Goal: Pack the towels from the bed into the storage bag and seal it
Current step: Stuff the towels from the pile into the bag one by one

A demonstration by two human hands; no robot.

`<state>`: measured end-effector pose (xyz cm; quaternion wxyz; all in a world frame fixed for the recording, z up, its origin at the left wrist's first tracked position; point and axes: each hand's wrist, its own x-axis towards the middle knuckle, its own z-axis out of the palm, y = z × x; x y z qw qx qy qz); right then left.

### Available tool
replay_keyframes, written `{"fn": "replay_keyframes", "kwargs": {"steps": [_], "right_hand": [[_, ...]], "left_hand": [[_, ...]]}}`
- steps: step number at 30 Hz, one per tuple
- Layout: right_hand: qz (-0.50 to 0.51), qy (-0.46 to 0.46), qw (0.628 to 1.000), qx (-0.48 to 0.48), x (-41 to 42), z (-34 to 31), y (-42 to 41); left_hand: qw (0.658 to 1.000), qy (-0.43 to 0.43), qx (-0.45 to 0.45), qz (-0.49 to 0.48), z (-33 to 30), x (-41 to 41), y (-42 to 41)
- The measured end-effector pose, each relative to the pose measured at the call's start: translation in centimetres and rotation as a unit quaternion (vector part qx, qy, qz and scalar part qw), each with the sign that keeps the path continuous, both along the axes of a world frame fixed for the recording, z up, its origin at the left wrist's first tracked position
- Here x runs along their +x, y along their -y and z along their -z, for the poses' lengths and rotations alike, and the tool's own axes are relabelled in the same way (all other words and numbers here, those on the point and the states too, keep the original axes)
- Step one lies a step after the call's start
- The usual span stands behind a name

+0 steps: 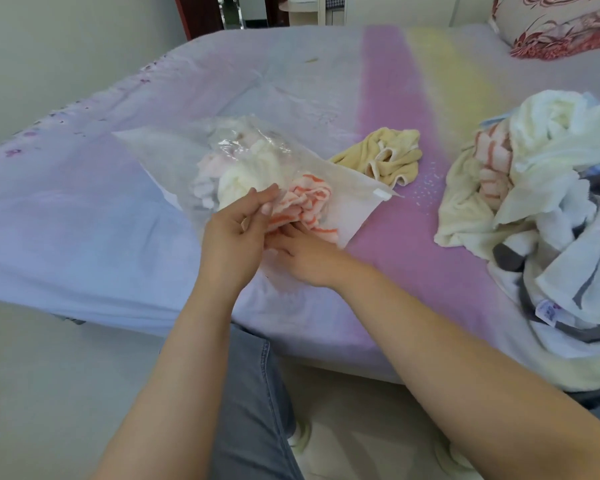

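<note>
A clear plastic storage bag (pixel 160 150) lies on the bed with its mouth toward me and a white slider clip (pixel 381 194) at its right corner. Inside it are a pink towel, a white towel (pixel 243 174) and an orange-striped towel (pixel 302 206) at the mouth. My left hand (pixel 232 237) pinches the upper lip of the bag's mouth. My right hand (pixel 305 254) reaches into the mouth under the striped towel, its fingertips hidden. A yellow towel (pixel 381 157) lies loose to the right of the bag.
A heap of white, cream, striped and grey towels (pixel 541 209) covers the bed's right side. A floral pillow (pixel 561 26) sits at the far right corner. The bed's edge (pixel 118 306) runs in front of me, with my grey-trousered leg (pixel 253 393) below.
</note>
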<state>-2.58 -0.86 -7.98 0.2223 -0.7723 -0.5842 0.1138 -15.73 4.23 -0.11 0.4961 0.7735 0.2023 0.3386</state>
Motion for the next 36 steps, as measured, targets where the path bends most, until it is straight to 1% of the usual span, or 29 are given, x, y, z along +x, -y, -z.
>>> {"fn": "replay_keyframes", "kwargs": {"steps": [1, 4, 6, 8, 10, 12, 13, 14, 15, 16, 17, 18, 19, 20, 21, 22, 23, 24, 25, 26, 27, 28, 29, 30, 32, 36], "right_hand": [[0.001, 0.014, 0.999, -0.03, 0.7, 0.0, -2.2], [0.035, 0.027, 0.997, -0.07, 2.3, 1.1, -6.7], [0.062, 0.029, 0.996, -0.062, 2.3, 1.3, -6.8], [0.086, 0.039, 0.995, -0.039, 1.4, 0.7, -4.8], [0.102, 0.081, 0.991, 0.005, 0.6, -0.3, -2.2], [0.107, 0.125, 0.983, 0.086, 0.1, -1.2, 0.7], [0.108, 0.145, 0.973, 0.142, 0.0, -1.3, 2.1], [0.113, 0.162, 0.958, 0.207, 0.1, -1.4, 3.5], [0.133, 0.166, 0.935, 0.283, 0.7, -1.4, 4.5], [0.17, 0.133, 0.91, 0.354, 1.4, -1.5, 5.4], [0.224, 0.063, 0.882, 0.409, 2.6, -1.5, 6.0], [0.295, -0.02, 0.841, 0.453, 4.2, -1.6, 6.5], [0.375, -0.091, 0.793, 0.473, 6.1, -1.8, 7.0], [0.448, -0.144, 0.762, 0.445, 8.2, -1.6, 7.3], [0.5, -0.167, 0.772, 0.354, 10.5, -1.0, 7.5], [0.513, -0.152, 0.816, 0.219, 12.4, -0.3, 7.5], [0.481, -0.123, 0.863, 0.093, 13.2, 0.3, 7.6], [0.422, -0.106, 0.9, 0.027, 14.1, 1.3, 7.3], [0.353, -0.106, 0.929, 0.03, 14.5, 1.7, 6.7], [0.295, -0.14, 0.943, 0.067, 14.5, 1.5, 6.2], [0.26, -0.176, 0.945, 0.092, 14.7, 1.5, 5.5], [0.231, -0.197, 0.949, 0.084, 14.7, 1.4, 4.9], [0.218, -0.185, 0.957, 0.045, 14.6, 1.1, 4.4], [0.219, -0.146, 0.965, 0.004, 14.7, 1.0, 4.0], [0.231, -0.074, 0.969, -0.037, 15.1, 1.4, 3.4], [0.232, -0.064, 0.97, -0.014, 14.0, 2.0, 3.9]], "left_hand": [[1.0, 0.006, 0.007, 0.002, -0.3, 0.0, 0.2], [0.999, 0.028, 0.02, -0.003, -1.2, 0.2, 0.4], [0.999, 0.039, 0.012, -0.019, -1.4, 0.5, -0.2], [0.998, 0.048, 0.011, -0.031, -1.4, 0.7, -0.4], [0.998, 0.054, 0.002, -0.026, -1.2, 1.1, 0.1], [0.998, 0.061, -0.018, -0.02, -0.9, 1.6, 0.9], [0.998, 0.062, -0.021, -0.024, -0.7, 1.8, 1.0], [0.998, 0.058, -0.017, -0.031, -0.5, 2.0, 1.1], [0.998, 0.054, -0.013, -0.04, -0.3, 2.1, 1.0], [0.998, 0.052, -0.013, -0.043, -0.2, 2.2, 0.9], [0.997, 0.054, -0.015, -0.045, -0.1, 2.2, 0.8], [0.997, 0.058, -0.018, -0.048, 0.0, 2.2, 0.6], [0.997, 0.062, -0.018, -0.051, 0.0, 2.2, 0.5], [0.996, 0.065, -0.017, -0.053, 0.0, 2.2, 0.4], [0.996, 0.066, -0.014, -0.055, 0.0, 2.2, 0.3], [0.996, 0.068, -0.01, -0.058, 0.0, 2.1, 0.2], [0.996, 0.069, -0.005, -0.061, 0.0, 2.1, 0.1], [0.995, 0.071, 0.0, -0.066, 0.0, 1.9, 0.0], [0.995, 0.075, 0.003, -0.071, 0.1, 1.8, -0.3], [0.994, 0.081, 0.002, -0.074, 0.1, 1.6, -0.5], [0.993, 0.088, -0.004, -0.076, 0.1, 1.5, -0.8], [0.992, 0.095, -0.011, -0.078, 0.1, 1.5, -0.9], [0.992, 0.1, -0.014, -0.078, 0.1, 1.5, -1.1], [0.991, 0.104, -0.011, -0.079, 0.1, 1.5, -1.1], [0.991, 0.11, -0.004, -0.078, 0.2, 1.5, -1.2], [0.99, 0.117, -0.006, -0.077, 0.4, 1.7, -1.3]]}}
